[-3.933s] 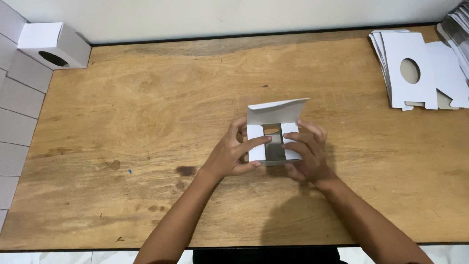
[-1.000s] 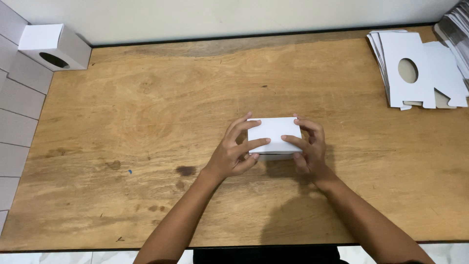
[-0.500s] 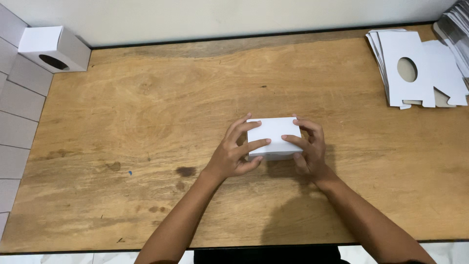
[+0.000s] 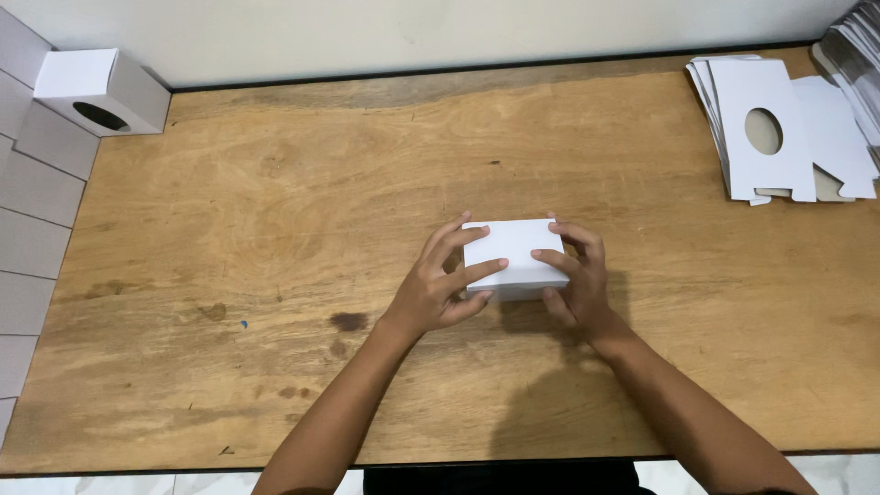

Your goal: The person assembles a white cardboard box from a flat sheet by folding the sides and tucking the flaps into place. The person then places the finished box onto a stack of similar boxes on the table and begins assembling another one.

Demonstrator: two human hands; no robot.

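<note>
A small white cardboard box (image 4: 515,249), closed on top, rests on the wooden table (image 4: 275,238) near the middle. My left hand (image 4: 442,286) grips its left side, fingers spread over the top and front. My right hand (image 4: 576,280) holds its right side, with fingers curled over the top edge and thumb at the front. Both hands press on the box from opposite sides.
A stack of flat white box blanks (image 4: 775,128) with an oval cut-out lies at the far right. A finished white box (image 4: 96,90) with a round hole sits at the far left corner, next to a row of grey-white boxes (image 4: 32,220) along the left edge.
Since 3.9 s ago the box's lid flap and open top flaps have been folded shut. Over the last second the hands and box have barely moved.
</note>
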